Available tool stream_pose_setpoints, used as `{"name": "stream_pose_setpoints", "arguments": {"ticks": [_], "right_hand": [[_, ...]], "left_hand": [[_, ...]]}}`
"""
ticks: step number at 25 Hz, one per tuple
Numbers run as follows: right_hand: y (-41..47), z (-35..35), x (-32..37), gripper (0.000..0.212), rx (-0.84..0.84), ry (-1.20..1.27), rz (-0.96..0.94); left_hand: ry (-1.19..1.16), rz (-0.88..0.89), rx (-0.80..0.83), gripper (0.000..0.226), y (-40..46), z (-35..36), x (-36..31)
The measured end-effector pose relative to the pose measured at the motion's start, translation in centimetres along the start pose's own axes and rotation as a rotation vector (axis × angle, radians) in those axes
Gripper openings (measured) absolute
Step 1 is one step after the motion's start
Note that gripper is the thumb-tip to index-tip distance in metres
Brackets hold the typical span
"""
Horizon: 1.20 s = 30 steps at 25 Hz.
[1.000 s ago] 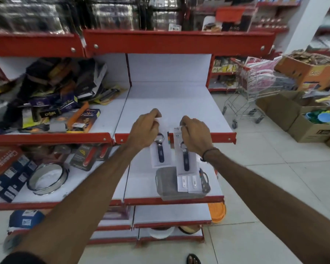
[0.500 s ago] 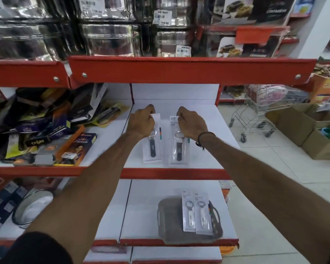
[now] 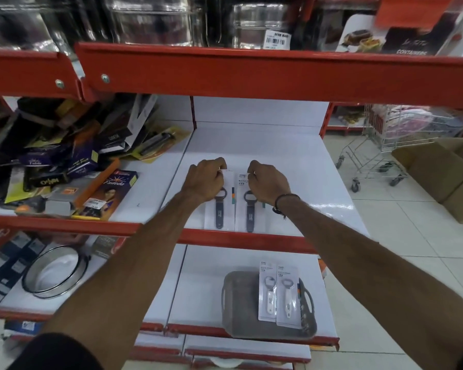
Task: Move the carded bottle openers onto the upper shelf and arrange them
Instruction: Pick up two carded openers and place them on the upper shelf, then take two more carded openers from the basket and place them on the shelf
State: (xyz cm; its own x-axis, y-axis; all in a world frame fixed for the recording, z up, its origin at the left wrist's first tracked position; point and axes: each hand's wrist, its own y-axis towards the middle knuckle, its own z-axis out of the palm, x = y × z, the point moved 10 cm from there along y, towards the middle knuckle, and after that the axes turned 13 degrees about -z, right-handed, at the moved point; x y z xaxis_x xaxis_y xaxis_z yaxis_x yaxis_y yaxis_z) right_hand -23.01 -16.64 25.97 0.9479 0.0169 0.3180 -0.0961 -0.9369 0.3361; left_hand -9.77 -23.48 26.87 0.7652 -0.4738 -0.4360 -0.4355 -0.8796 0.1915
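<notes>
The left hand (image 3: 206, 180) pinches the top edge of a dark carded bottle opener (image 3: 220, 209) lying flat on the upper shelf (image 3: 291, 161), near its red front lip. Just beside it at 3 o'clock, the right hand (image 3: 267, 182) pinches the top of a second dark carded opener (image 3: 250, 212); the two cards lie side by side, edges nearly touching. So two are placed, apparently being squared up. At 5 o'clock, on the shelf below, two white carded openers (image 3: 278, 292) rest on a grey tray (image 3: 235, 311), not yet moved.
</notes>
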Motion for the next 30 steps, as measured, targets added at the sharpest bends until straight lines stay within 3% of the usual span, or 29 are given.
{"name": "stream_pose_setpoints", "arguments": {"ticks": [6,14,18,20,22,26,28,30], "right_hand": [[-0.4,-0.2,0.2,0.026,-0.015,-0.027,0.021],[-1.8,-0.3,-0.2,0.026,0.002,-0.098,0.042],[-2.4,0.8,-0.3,0.045,0.094,-0.133,0.041],[-3.0,0.2,0.0,0.054,0.06,-0.148,0.037],[-3.7,-1.3,0.8,0.052,-0.046,-0.181,0.015],[-7.8,-5.2,4.9,0.028,-0.332,-0.24,-0.145],[-11.5,-6.2,7.1,0.017,-0.46,-0.26,-0.275],[-15.9,-5.9,8.5,0.011,-0.523,-0.276,-0.378]], "left_hand": [[-0.015,-0.021,0.026,0.026,-0.6,-0.3,-0.4],[0.234,-0.071,0.142,0.042,-1.5,2.4,-0.3],[0.354,-0.101,0.231,0.053,-1.9,3.5,0.9],[0.377,-0.114,0.238,0.056,-2.7,3.3,1.9],[0.349,-0.091,0.14,0.053,-3.9,1.9,2.3],[0.255,0.043,-0.215,0.035,-8.8,-2.2,-0.2],[0.179,0.174,-0.409,0.023,-13.1,-2.7,-1.9],[0.114,0.346,-0.493,0.015,-17.8,-1.1,-3.2]]}}
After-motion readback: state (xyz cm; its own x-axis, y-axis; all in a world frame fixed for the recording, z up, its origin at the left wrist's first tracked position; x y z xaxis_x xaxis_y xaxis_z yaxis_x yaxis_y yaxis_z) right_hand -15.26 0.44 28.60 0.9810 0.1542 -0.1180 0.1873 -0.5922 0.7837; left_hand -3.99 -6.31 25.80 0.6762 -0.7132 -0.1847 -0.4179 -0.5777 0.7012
